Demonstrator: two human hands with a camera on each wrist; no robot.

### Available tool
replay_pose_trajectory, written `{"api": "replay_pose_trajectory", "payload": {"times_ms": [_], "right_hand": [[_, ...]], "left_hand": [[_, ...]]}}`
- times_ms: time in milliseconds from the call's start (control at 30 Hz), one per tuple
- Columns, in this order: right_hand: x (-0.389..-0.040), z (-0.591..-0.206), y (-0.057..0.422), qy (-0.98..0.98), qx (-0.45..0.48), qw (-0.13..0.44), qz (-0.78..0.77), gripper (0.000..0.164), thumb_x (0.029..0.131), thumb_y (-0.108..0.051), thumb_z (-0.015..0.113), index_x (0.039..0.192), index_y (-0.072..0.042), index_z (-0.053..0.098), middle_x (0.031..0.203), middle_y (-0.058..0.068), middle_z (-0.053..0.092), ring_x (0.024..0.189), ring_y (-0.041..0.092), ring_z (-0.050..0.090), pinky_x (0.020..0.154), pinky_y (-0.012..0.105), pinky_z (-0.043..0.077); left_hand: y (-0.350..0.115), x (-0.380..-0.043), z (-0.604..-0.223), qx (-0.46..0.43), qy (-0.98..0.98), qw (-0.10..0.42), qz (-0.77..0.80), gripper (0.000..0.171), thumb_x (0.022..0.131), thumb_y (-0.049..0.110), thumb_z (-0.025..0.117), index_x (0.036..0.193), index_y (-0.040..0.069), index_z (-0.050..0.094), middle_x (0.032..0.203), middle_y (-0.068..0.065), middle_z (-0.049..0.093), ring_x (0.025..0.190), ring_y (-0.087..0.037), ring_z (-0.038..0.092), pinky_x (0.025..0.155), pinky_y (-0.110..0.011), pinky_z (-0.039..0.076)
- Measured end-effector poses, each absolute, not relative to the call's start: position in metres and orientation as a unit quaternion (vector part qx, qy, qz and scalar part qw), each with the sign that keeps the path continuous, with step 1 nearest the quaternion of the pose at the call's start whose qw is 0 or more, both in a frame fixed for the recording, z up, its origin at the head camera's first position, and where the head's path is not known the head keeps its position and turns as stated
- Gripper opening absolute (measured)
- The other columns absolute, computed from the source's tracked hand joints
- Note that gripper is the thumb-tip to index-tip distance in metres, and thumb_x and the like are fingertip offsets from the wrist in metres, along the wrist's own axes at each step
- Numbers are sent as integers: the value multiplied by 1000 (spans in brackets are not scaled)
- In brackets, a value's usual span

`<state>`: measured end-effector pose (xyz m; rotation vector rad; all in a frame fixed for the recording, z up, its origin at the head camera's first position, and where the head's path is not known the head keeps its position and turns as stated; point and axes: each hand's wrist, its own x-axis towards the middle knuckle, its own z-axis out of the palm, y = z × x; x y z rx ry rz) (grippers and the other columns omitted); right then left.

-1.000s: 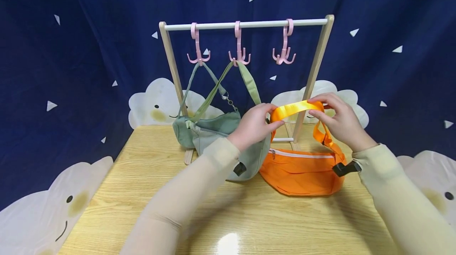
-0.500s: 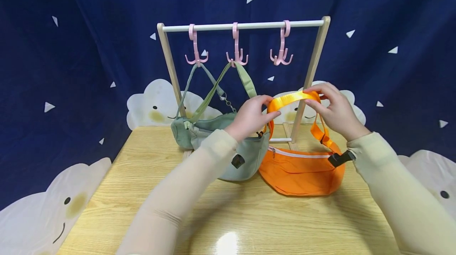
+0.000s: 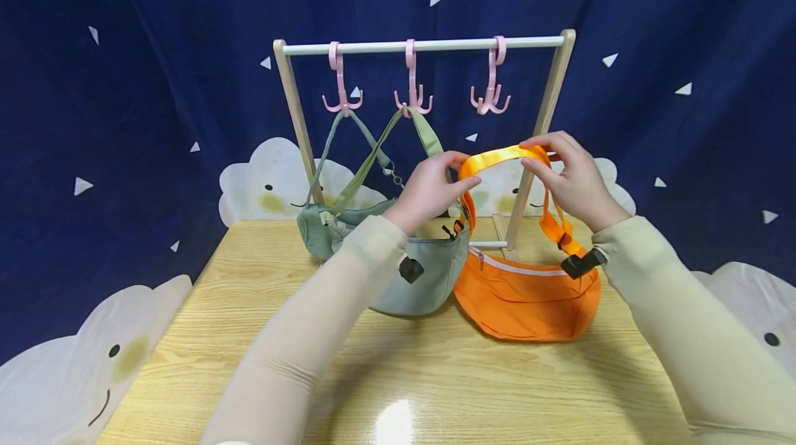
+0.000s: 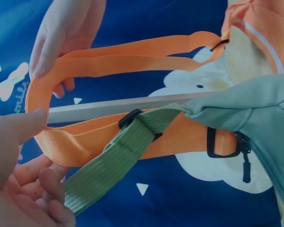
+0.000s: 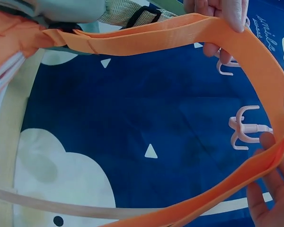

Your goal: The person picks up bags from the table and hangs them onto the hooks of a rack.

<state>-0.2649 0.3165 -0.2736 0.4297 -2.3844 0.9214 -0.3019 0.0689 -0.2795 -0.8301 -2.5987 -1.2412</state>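
Observation:
An orange waist bag [image 3: 528, 303] with a white zip rests on the table, its orange strap [image 3: 497, 156] raised in an arch. My left hand [image 3: 429, 189] pinches the strap's left end between thumb and fingers. At the right end, my right hand [image 3: 575, 182] pinches it the same way. In the left wrist view, the strap loop [image 4: 175, 46] stretches between both hands, and a green webbing strap [image 4: 118, 165] crosses in front of it. Beyond the raised strap hangs a pink hook [image 3: 490, 92] with nothing on it, also visible in the right wrist view.
A wooden rack with a white rail [image 3: 454, 45] stands at the back. A grey-green bag [image 3: 429, 279] hangs from the middle pink hook [image 3: 413, 92], and another green bag [image 3: 317, 234] from the left hook [image 3: 343, 92]. The table [image 3: 249, 307] extends in front.
Both hands have lifted the orange strap higher and slightly left, closer to the right hook. The waist bag has stayed on the table.

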Motion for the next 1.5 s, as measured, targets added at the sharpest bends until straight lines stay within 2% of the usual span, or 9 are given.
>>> {"api": "replay_pose_trajectory", "payload": {"times_ms": [100,333,500,733,1000,1233,1367,1500], "right_hand": [[-268,-273,313,-882,158,272,350,30,103,-23,64,129,-8,66,120,11,60,109,13,50,93,23,39],[-274,-268,307,-873,153,263,380,33,105,-27,61,132,-8,63,125,9,59,110,9,49,94,22,39],[-277,-264,303,-864,153,258,403,31,107,-23,58,133,-6,59,127,10,59,110,6,49,96,20,40],[-282,-259,302,-858,154,262,414,31,108,-20,54,133,-3,54,128,14,57,106,3,50,95,18,40],[-286,-254,307,-870,143,262,392,36,106,-32,58,131,-6,58,117,5,60,101,7,52,90,18,41],[-289,-248,311,-878,127,259,382,40,103,-38,62,130,-9,59,115,4,62,99,9,53,88,19,42],[-291,-245,311,-880,122,261,377,38,104,-37,61,129,-9,60,114,4,61,98,9,54,87,17,42],[-292,-242,310,-878,128,269,375,31,105,-30,60,126,-7,62,115,1,56,98,5,54,92,14,44]], "left_hand": [[66,-304,-278,-274,-862,73,-420,47,96,34,74,136,11,63,125,-2,71,95,-18,61,81,-25,50],[61,-306,-274,-262,-843,70,-464,45,97,32,74,135,13,63,120,-2,70,82,-18,54,66,-25,44],[60,-307,-273,-250,-829,79,-494,41,96,30,74,133,17,62,116,-3,69,79,-20,53,63,-25,43],[59,-308,-270,-248,-812,84,-521,32,97,30,74,125,20,61,116,-4,70,85,-21,56,66,-25,48],[56,-311,-267,-241,-800,87,-542,26,98,30,73,119,19,62,112,-3,71,88,-22,56,70,-25,48],[53,-314,-265,-242,-798,99,-543,27,99,31,72,120,18,62,110,-3,72,87,-21,56,71,-25,47],[52,-317,-262,-242,-796,102,-545,26,99,31,71,120,18,63,110,-3,71,88,-21,57,73,-25,49],[49,-320,-259,-241,-796,105,-546,26,99,30,71,119,17,63,111,-4,72,89,-21,59,74,-26,52]]}}
